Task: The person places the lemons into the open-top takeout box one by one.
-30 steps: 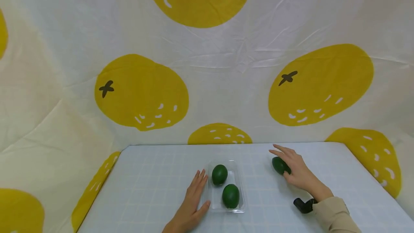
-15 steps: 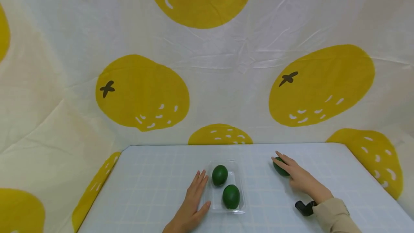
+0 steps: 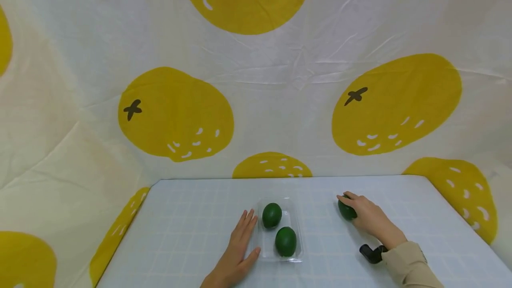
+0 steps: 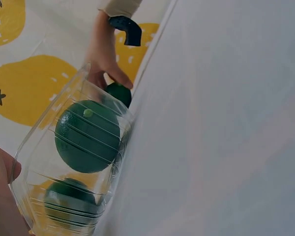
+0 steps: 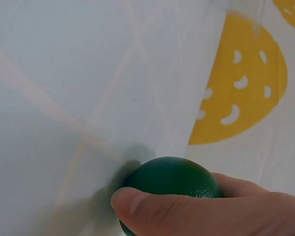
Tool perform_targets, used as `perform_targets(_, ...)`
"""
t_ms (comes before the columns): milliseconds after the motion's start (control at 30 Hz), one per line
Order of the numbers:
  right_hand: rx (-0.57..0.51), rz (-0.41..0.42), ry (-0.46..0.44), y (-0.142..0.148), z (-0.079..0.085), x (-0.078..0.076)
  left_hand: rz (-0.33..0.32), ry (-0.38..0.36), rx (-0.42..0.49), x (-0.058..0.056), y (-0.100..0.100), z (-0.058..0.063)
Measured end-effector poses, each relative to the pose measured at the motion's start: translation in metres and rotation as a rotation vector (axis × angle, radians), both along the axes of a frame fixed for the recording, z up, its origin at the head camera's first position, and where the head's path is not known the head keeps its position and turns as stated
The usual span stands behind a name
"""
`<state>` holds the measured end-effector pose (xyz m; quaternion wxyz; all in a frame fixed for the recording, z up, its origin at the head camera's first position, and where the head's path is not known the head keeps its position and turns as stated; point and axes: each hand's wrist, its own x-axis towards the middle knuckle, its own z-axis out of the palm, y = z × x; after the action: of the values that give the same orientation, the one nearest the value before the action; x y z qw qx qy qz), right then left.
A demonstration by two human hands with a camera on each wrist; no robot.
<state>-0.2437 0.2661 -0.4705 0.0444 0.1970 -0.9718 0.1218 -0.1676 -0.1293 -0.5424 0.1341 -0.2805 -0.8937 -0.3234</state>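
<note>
At the right of the head view, my right hand grips a dark green avocado low over the table. Its thumb lies along the near side of the avocado in the right wrist view, with fingers round the far side. My left hand lies with straight fingers along the left edge of a clear plastic tray, fingertips right at the rim. Two more glossy avocados sit in the tray: a far one and a near one, which shows a pale stem spot in the left wrist view.
The table has a pale checked cloth. A white curtain with big yellow fruit prints hangs behind it and at the sides. A black wrist camera juts out below the right sleeve.
The right hand's fingers have come down over the loose avocado and curled round it. The left hand, the tray and its two avocados have stayed in place.
</note>
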Motion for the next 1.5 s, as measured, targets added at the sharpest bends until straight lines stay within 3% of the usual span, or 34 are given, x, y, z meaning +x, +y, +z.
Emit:
perform_targets(233, -0.078, -0.046, -0.003, -0.007, -0.002, 0.006, -0.009, 0.02, 0.012, 0.0, 0.0, 0.001)
perform_targets(500, -0.249, -0.081, -0.076, -0.008, -0.007, 0.018, -0.039, 0.153, 0.045, -0.004, 0.002, 0.001)
perform_targets(800, -0.343, -0.078, -0.046, -0.015, -0.014, 0.018, -0.031, 0.159, 0.046, -0.005, 0.0, 0.0)
perform_targets(1133, -0.503, -0.033, 0.07, -0.045, 0.007, 0.021, -0.033, 0.109, 0.048, -0.002, 0.0, 0.0)
perform_targets(1367, -0.623, 0.026, 0.124, -0.072, 0.025, 0.023, -0.021, 0.015, 0.034, -0.001, 0.001, -0.001)
perform_targets(1500, -0.667, 0.05, 0.154, -0.086, 0.029, 0.024, -0.019, 0.001, 0.029, -0.001, 0.001, -0.001)
